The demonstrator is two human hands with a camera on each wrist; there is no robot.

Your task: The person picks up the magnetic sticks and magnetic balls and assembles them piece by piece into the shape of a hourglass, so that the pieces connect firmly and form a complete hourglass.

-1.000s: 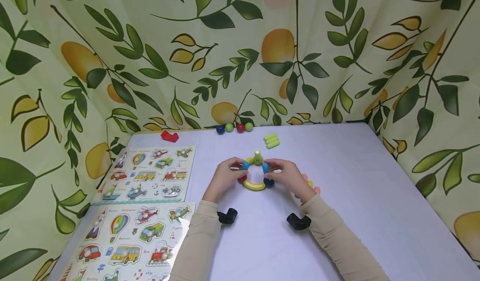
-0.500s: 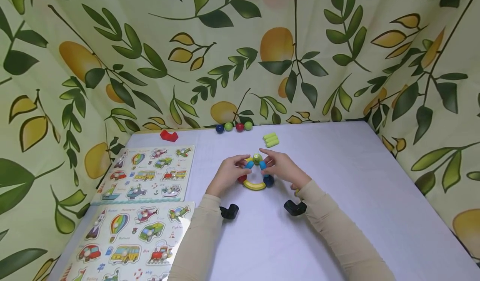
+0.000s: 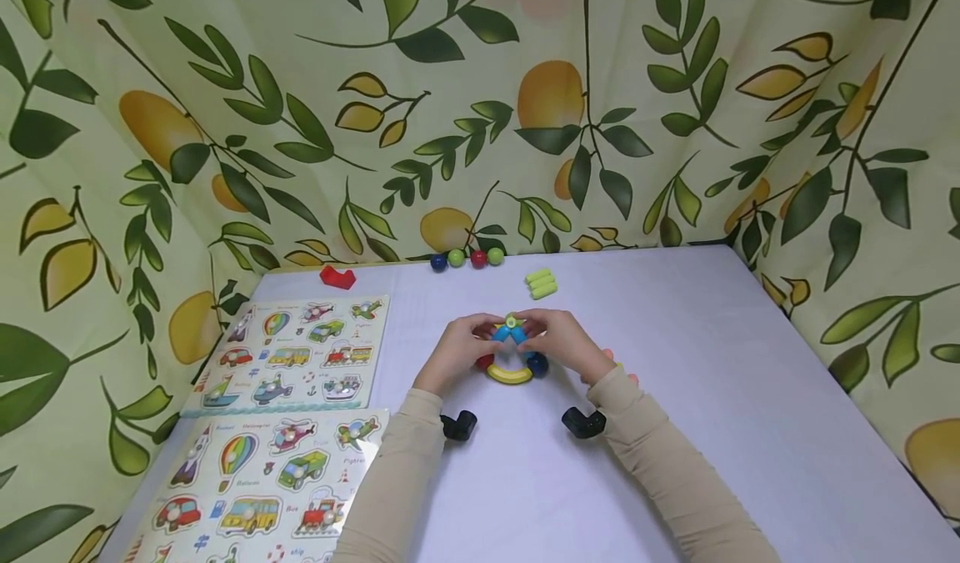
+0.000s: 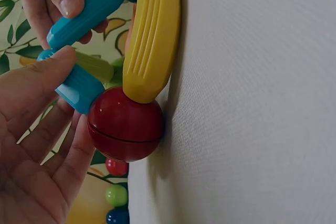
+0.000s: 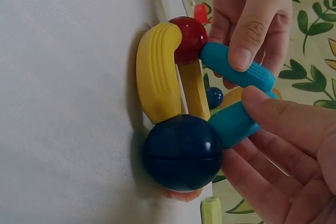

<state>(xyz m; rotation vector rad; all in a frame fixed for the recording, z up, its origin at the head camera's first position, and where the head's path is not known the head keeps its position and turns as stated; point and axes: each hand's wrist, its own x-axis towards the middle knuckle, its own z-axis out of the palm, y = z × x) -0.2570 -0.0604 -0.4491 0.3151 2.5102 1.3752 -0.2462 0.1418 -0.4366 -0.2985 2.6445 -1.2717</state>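
In the head view my left hand [image 3: 461,350] and right hand [image 3: 564,344] work at a ring of toy rods and balls. My left hand pinches a light blue rod [image 4: 83,90] that rises from a red ball [image 4: 126,124]. Another light blue rod [image 5: 231,123], rising from a dark blue ball [image 5: 184,151], is between my right thumb and fingers. These two rods lean together with their upper ends close; whether they touch cannot be told. A curved yellow rod [image 3: 510,375] joins the balls in front. Behind stand a green piece [image 3: 512,321] and a second yellow rod [image 5: 194,88].
Two picture puzzle boards [image 3: 288,354] lie at the left. Several balls [image 3: 478,259] line the back edge, with a red piece [image 3: 337,277] to their left and green rods [image 3: 542,284] to their right. Pink pieces [image 3: 608,354] lie partly hidden behind my right wrist.
The two light blue rods have tilted inward from nearly upright, so their upper ends have come together. Both hands have moved closer to each other, and the right fingers, briefly lifted, are lower again.
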